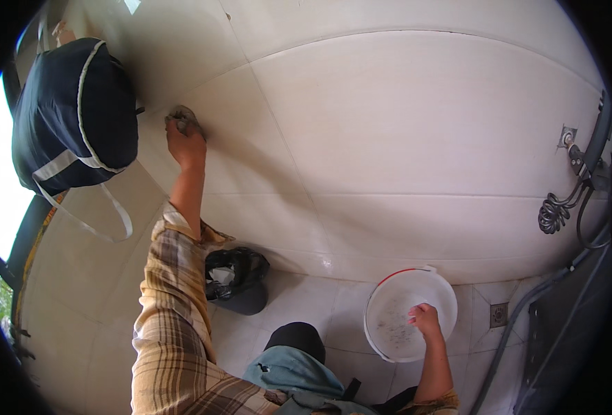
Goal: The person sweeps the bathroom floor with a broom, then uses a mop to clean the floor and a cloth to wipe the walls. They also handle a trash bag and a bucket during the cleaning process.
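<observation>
My left hand [187, 145] presses a crumpled grey cloth [184, 116] against the pale tiled wall [378, 119], to the right of a hanging dark blue bag. Its arm is stretched out in a plaid sleeve. Lower down, my right hand [426, 319] hovers above a white plastic bucket [445, 290], with its fingers loosely curled and nothing visible in them. The bucket stands on the floor near the foot of the wall, with dark specks showing inside it.
The dark blue bag [57, 129] with white straps hangs at upper left beside a bright window [0, 171]. A bin [243, 301] lined with black plastic stands below my left arm. On the right are a coiled hose [553, 212], a grey pipe [508, 332] and a floor drain [498, 315].
</observation>
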`<state>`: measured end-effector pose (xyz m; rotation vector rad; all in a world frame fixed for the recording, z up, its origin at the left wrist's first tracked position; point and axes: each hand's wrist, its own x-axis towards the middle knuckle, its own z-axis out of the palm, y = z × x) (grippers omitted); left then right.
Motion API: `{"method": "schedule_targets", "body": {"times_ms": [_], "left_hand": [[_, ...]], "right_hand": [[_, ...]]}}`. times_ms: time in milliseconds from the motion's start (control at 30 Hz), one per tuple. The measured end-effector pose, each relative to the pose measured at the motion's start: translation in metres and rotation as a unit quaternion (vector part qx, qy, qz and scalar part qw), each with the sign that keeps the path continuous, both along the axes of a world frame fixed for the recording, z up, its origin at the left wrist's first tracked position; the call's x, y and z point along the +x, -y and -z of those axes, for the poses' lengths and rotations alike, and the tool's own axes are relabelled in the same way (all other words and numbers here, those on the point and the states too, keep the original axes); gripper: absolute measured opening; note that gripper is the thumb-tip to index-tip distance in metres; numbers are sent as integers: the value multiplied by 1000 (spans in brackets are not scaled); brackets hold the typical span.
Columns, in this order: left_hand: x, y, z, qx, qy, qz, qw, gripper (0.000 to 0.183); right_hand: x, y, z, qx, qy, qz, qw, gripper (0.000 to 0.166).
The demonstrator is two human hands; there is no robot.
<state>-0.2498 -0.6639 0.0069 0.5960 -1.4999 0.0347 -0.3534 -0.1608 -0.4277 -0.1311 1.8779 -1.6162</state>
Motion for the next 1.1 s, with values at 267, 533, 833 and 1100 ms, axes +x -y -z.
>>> {"method": "schedule_targets", "body": {"times_ms": [267, 533, 833, 1100], "left_hand": [[-27, -87, 126, -133, 261, 165, 942, 27], [-50, -173, 5, 27, 57, 320, 945, 17], [-125, -190, -140, -376, -24, 188, 907, 20], [-101, -164, 69, -324, 191, 223, 899, 26]], "right_hand": [[8, 21, 12, 11, -10, -54, 998, 14], [3, 6, 6, 105, -103, -56, 987, 17], [8, 23, 23, 109, -93, -80, 986, 18], [10, 24, 24, 120, -102, -76, 985, 18]]}}
